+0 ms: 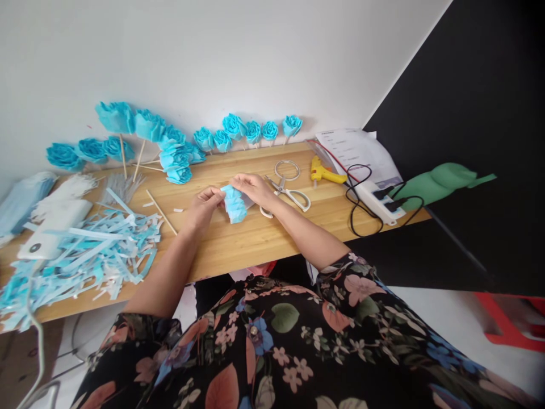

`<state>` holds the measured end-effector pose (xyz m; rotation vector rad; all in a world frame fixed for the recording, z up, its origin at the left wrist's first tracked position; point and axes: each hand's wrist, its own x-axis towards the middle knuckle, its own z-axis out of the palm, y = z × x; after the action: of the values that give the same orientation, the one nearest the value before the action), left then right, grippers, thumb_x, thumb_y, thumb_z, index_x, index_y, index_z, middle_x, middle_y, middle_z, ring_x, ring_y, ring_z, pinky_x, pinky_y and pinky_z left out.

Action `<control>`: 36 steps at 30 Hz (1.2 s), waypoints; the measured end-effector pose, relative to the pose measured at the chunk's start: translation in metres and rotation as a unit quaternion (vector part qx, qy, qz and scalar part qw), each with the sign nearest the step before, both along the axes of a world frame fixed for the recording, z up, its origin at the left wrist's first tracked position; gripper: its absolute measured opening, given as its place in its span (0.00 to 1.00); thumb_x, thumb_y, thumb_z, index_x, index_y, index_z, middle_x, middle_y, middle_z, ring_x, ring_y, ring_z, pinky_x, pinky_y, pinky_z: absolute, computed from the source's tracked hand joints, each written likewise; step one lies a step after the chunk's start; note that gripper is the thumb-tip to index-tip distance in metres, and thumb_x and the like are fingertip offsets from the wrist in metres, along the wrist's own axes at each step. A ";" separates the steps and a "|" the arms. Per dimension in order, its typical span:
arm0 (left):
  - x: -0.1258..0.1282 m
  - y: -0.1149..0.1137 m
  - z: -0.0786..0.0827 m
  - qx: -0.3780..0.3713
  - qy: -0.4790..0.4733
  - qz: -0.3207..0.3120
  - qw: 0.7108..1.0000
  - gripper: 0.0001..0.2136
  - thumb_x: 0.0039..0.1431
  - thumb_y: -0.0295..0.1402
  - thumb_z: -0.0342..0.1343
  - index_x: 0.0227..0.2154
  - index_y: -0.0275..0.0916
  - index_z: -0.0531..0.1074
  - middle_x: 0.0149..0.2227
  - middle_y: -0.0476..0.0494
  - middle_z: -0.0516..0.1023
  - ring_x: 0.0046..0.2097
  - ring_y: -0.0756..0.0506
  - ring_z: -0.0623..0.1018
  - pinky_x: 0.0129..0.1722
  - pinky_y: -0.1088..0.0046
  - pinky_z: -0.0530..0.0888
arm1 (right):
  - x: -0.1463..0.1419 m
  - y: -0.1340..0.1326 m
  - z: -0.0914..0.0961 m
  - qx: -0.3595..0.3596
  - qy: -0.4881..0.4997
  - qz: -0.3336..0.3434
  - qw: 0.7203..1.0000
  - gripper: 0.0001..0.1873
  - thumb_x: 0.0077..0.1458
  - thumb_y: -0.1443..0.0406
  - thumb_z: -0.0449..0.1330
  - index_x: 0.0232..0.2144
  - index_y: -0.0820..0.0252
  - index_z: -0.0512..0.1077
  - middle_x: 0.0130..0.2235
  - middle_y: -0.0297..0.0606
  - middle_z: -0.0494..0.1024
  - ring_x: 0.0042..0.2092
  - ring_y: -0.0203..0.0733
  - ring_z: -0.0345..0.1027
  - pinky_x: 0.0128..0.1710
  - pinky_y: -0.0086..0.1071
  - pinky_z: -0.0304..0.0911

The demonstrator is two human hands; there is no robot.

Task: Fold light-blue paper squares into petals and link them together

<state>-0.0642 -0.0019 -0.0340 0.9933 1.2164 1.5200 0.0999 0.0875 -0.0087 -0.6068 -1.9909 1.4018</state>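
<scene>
A light blue ruffled strip (pixel 235 205), like crepe paper, hangs between my two hands above the middle of the table. My left hand (pixel 205 205) pinches its upper left edge. Thumb and fingers of my right hand (pixel 251 188) are closed on its top edge. White-handled scissors (pixel 290 193) lie just right of my right hand, blades partly apart, with a metal ring (pixel 286 170) behind them. A thin wooden stick (pixel 162 212) rests on the table left of my left hand.
Blue paper flowers (pixel 234 126) on sticks lean along the wall. Paper shreds (pixel 106 247) and a white device (pixel 55 230) cover the left side. On the right are a yellow glue gun (pixel 326 171), a power strip (pixel 378 201) with black cables, printed papers (pixel 357 150) and a green roll (pixel 434 184).
</scene>
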 end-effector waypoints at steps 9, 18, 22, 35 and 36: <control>-0.001 0.000 -0.001 0.008 -0.002 0.006 1.000 0.15 0.43 0.42 0.72 0.22 0.38 0.74 0.21 0.50 0.75 0.25 0.51 0.72 0.31 0.74 0.70 | -0.001 0.001 -0.001 0.000 0.010 -0.028 1.000 0.27 0.59 0.44 0.54 0.23 0.59 0.63 0.24 0.28 0.62 0.29 0.32 0.55 0.32 0.29 0.52; -0.002 0.002 -0.003 0.005 -0.005 0.010 1.000 0.17 0.41 0.46 0.73 0.22 0.38 0.75 0.21 0.49 0.76 0.25 0.50 0.73 0.30 0.73 0.70 | -0.003 0.004 -0.011 0.003 -0.037 0.012 0.999 0.22 0.53 0.47 0.62 0.26 0.59 0.65 0.25 0.27 0.63 0.29 0.32 0.56 0.29 0.28 0.50; 0.001 0.001 0.001 0.012 -0.025 -0.003 1.000 0.19 0.41 0.48 0.73 0.23 0.38 0.75 0.21 0.49 0.76 0.25 0.50 0.73 0.30 0.73 0.70 | -0.003 0.007 -0.011 0.027 -0.040 0.006 0.999 0.22 0.56 0.48 0.59 0.25 0.59 0.63 0.25 0.27 0.63 0.29 0.32 0.55 0.30 0.28 0.50; -0.002 -0.002 0.003 0.002 0.075 0.025 0.997 0.17 0.43 0.47 0.72 0.23 0.37 0.76 0.22 0.49 0.76 0.25 0.51 0.72 0.30 0.74 0.69 | 0.002 0.001 0.005 0.017 -0.036 -0.040 0.998 0.25 0.59 0.45 0.55 0.24 0.59 0.64 0.25 0.29 0.64 0.30 0.33 0.58 0.32 0.29 0.53; -0.003 -0.002 0.003 0.004 0.072 0.037 0.997 0.17 0.43 0.46 0.72 0.22 0.38 0.76 0.21 0.49 0.75 0.25 0.51 0.72 0.30 0.74 0.69 | 0.002 0.000 0.005 0.007 -0.024 -0.032 0.999 0.26 0.59 0.44 0.54 0.25 0.59 0.65 0.25 0.30 0.66 0.31 0.34 0.59 0.33 0.29 0.54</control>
<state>-0.0670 -0.0039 -0.0306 1.0889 1.3623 1.5322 0.1021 0.0877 -0.0036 -0.6984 -1.9986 1.3457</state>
